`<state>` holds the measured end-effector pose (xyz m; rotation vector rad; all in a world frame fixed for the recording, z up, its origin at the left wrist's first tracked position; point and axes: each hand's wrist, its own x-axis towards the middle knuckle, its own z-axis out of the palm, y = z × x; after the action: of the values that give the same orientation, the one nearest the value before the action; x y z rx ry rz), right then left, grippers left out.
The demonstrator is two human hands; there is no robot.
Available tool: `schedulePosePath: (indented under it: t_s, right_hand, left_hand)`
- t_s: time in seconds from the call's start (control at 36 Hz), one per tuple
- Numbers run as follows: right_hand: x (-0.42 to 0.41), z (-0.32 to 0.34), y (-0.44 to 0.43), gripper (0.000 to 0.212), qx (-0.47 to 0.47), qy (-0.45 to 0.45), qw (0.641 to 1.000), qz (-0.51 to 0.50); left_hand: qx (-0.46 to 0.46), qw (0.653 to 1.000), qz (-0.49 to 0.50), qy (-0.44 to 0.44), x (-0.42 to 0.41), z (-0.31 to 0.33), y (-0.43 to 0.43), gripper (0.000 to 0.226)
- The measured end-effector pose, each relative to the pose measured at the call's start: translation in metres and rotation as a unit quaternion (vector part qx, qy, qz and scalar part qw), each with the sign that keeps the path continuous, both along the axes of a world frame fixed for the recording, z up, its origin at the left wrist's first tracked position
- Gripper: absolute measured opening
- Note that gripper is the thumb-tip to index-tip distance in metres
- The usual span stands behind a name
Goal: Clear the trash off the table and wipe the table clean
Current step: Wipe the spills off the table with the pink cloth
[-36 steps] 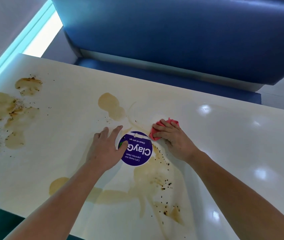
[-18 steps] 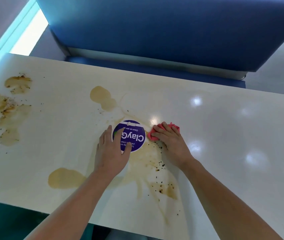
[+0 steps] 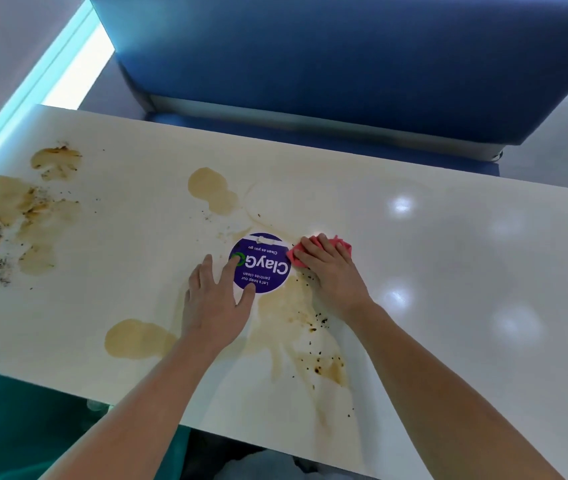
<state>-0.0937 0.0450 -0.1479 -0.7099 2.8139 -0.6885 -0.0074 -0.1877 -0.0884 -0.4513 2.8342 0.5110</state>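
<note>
A white table (image 3: 448, 258) carries brown spill stains with dark crumbs: a big patch (image 3: 23, 216) at the left, one blob (image 3: 211, 188) at mid-back, one (image 3: 137, 339) near the front edge, and a smear (image 3: 296, 320) under my arms. A round purple sticker (image 3: 265, 268) lies at the middle. My left hand (image 3: 215, 303) rests flat with two fingertips on the sticker's left side. My right hand (image 3: 331, 268) presses a crumpled pink cloth (image 3: 339, 244) onto the table just right of the sticker.
A blue padded bench seat (image 3: 344, 64) stands behind the table's far edge. A lit window strip (image 3: 50, 74) runs along the left. Teal flooring (image 3: 16, 427) shows below the near edge. The table's right half shows only light reflections.
Both hands stay at the sticker. The left fingers have slid slightly across its left side and the cloth hand has shifted little; the camera view has moved.
</note>
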Motion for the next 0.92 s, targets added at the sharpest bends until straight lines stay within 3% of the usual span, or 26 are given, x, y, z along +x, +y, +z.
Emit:
schedulePosePath:
  t_s: [0.14,0.25,0.39,0.47,0.61,0.72,0.92]
  right_hand:
    - [0.006,0.0,0.003,0.041,-0.03,0.015,0.999,0.006]
    - [0.02,-0.002,0.013,0.052,-0.065,0.004,0.998,0.013]
    - [0.01,0.009,0.002,0.044,-0.193,-0.042,0.971,-0.138]
    - [-0.006,0.016,-0.012,0.042,-0.236,-0.035,0.956,-0.17]
    - [-0.026,0.006,-0.024,0.029,-0.152,-0.012,0.986,-0.063]
    - [-0.019,-0.003,-0.014,0.029,-0.138,-0.018,0.99,0.034]
    - [0.001,-0.006,-0.002,0.031,-0.127,-0.006,0.99,0.062]
  left_hand:
    - [0.009,1.0,0.006,-0.006,0.008,-0.001,0.006,0.066]
    - [0.026,1.0,0.013,-0.004,0.012,0.0,0.007,0.065]
    - [0.056,0.998,0.023,0.01,0.009,0.002,0.008,0.065]
    - [0.067,0.997,0.021,0.018,0.005,0.002,0.01,0.066]
    - [0.063,0.998,0.012,0.021,-0.003,0.002,0.01,0.068]
    - [0.074,0.997,0.016,0.023,-0.003,0.0,0.006,0.067]
    - [0.075,0.996,0.019,0.032,0.0,0.003,0.004,0.066]
